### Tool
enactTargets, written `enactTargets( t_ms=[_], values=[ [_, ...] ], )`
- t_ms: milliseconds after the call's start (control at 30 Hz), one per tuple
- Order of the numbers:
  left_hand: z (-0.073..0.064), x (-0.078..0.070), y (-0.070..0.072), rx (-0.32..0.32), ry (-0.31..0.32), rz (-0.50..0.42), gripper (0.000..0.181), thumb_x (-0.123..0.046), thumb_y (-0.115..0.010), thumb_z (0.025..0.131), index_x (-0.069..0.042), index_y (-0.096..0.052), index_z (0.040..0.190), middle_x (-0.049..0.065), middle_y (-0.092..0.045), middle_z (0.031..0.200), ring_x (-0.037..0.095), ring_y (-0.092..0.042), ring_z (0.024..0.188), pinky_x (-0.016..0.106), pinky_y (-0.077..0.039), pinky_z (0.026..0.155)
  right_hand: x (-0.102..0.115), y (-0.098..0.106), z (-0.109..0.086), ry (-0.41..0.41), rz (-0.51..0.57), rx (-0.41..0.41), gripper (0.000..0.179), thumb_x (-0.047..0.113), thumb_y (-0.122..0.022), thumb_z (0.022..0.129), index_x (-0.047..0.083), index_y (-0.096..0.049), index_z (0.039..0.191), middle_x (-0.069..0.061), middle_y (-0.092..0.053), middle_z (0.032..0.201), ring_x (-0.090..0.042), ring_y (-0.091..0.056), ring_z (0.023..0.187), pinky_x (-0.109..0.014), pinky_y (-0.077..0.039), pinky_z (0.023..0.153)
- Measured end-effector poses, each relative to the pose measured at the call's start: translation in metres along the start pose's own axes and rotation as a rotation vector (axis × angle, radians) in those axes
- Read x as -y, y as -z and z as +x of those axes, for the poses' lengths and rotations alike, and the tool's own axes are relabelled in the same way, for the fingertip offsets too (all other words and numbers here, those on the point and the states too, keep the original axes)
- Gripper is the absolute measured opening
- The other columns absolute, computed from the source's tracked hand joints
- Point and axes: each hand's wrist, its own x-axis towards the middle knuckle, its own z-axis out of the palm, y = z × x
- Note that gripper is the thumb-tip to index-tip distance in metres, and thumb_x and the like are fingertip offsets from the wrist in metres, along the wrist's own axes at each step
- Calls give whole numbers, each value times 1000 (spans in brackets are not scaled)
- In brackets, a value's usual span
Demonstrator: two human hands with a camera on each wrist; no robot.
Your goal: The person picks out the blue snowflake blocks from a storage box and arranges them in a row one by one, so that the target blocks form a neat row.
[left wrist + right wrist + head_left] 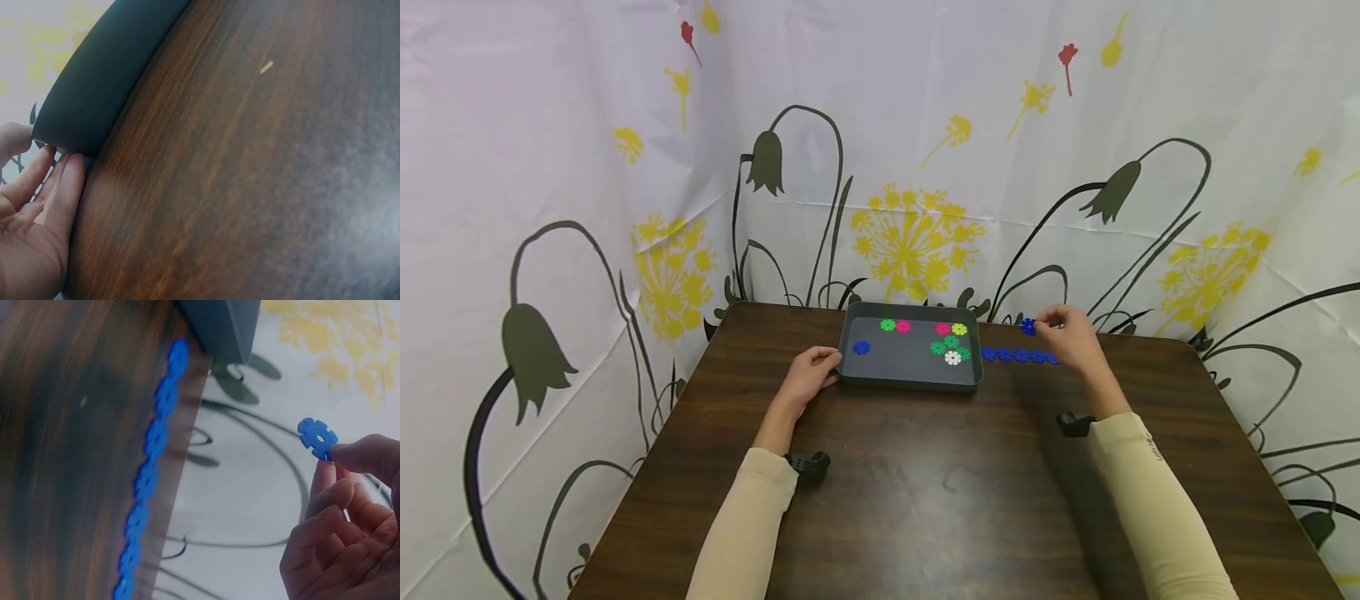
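Between the thumb and fingertips of my right hand is a blue notched disc, shaped like a flower with a small hole in its middle. It is raised above a row of several similar blue discs lying on the table, right of the tray. My left hand grips the left front corner of the dark grey tray, its thumb at the rim and its fingers against the outside. Inside lie a blue disc, a white disc, a yellow disc, two pink ones and several green ones.
The dark wooden table ends just behind the tray, where a white curtain with printed flowers hangs. A tiny pale crumb lies on the wood. Each wrist wears a black camera mount.
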Motion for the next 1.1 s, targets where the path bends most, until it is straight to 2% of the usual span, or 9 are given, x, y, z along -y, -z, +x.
enactTargets(
  t_ms=[400, 567, 700, 800, 933, 1000, 1100],
  values=[
    [0, -2, 0, -6, -2, 12, 46, -26, -59, 113, 2, -56, 149, 24, -56, 153, 35, -56, 143, 49, -51, 120, -40, 26, -6, -107, -16, -36, 33, 23, -59, 109, -7, -69, 119, -33, -69, 126, -46, -63, 116, -51, -55, 90],
    [2, 0, 0, -13, 13, 10, 45, -26, -59, 113, 1, -56, 149, 23, -57, 153, 34, -57, 141, 48, -52, 120, -58, 38, -2, -141, -28, -41, 34, 22, -59, 109, -8, -69, 120, -32, -69, 124, -43, -63, 112, -44, -54, 87],
    [3, 3, 0, -9, 13, 1, 46, -27, -59, 113, 2, -55, 150, 24, -55, 154, 35, -56, 142, 48, -51, 120, -77, 48, -1, -213, -9, -50, 39, 25, -57, 110, -10, -67, 123, -31, -66, 124, -39, -60, 110, -35, -49, 82],
    [2, -1, 0, 4, 19, -6, 47, -24, -57, 114, 5, -53, 151, 27, -53, 156, 38, -54, 144, 50, -49, 122, -89, 54, -2, -270, 19, -45, 42, 26, -56, 110, -12, -65, 127, -31, -63, 126, -36, -58, 105, -31, -48, 77],
    [1, -3, 1, 9, 20, -9, 47, -23, -57, 114, 5, -53, 151, 27, -52, 157, 39, -52, 147, 52, -49, 122, -106, 60, -5, -333, 73, -20, 50, 29, -52, 110, -14, -62, 134, -35, -56, 139, -39, -56, 113, -37, -52, 82],
    [2, 0, 1, 0, 10, -10, 46, -24, -58, 114, 4, -54, 150, 26, -53, 156, 37, -53, 146, 51, -50, 121, -115, 61, -7, -371, 102, -14, 54, 30, -52, 110, -16, -59, 138, -38, -50, 149, -44, -52, 125, -45, -51, 93],
    [1, 0, 0, -1, 3, -8, 45, -24, -58, 113, 3, -56, 149, 25, -55, 154, 36, -54, 144, 50, -51, 120, -124, 60, -11, -431, 142, -18, 57, 30, -53, 110, -16, -56, 143, -39, -45, 156, -48, -47, 136, -56, -49, 108]
  ],
)
